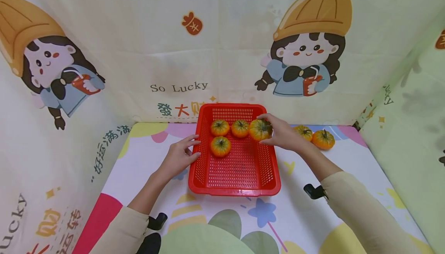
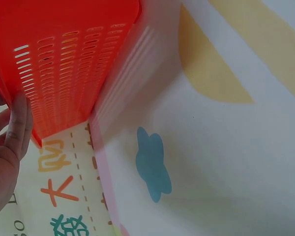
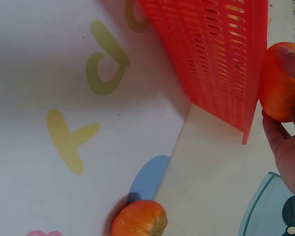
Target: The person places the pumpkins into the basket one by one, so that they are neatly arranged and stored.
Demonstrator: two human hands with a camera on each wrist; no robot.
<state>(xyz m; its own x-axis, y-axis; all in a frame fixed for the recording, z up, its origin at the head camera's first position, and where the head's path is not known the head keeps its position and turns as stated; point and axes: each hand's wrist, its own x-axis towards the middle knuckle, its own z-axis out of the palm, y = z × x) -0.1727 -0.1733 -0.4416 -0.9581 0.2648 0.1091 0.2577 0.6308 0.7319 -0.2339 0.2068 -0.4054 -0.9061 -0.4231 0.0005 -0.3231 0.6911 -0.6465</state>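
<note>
A red plastic basket (image 1: 234, 188) with slotted walls stands on the table, and three small orange-and-green pumpkins (image 1: 220, 146) lie inside toward its back and left. My right hand (image 1: 283, 132) grips another small pumpkin (image 1: 260, 129) over the basket's right rim; the right wrist view shows this pumpkin (image 3: 281, 83) between thumb and fingers, beside the basket wall. On the other side, my left hand (image 1: 178, 156) rests its fingers on the basket's left rim. In the left wrist view the fingers (image 2: 17, 123) lie along the outer wall of the basket (image 2: 64, 64).
Two more pumpkins (image 1: 323, 139) sit on the table right of the basket, near the back edge, partly behind my right forearm. A patterned cloth (image 1: 222, 53) hangs close behind the basket and along both sides. The table (image 1: 299, 207) has a printed cover.
</note>
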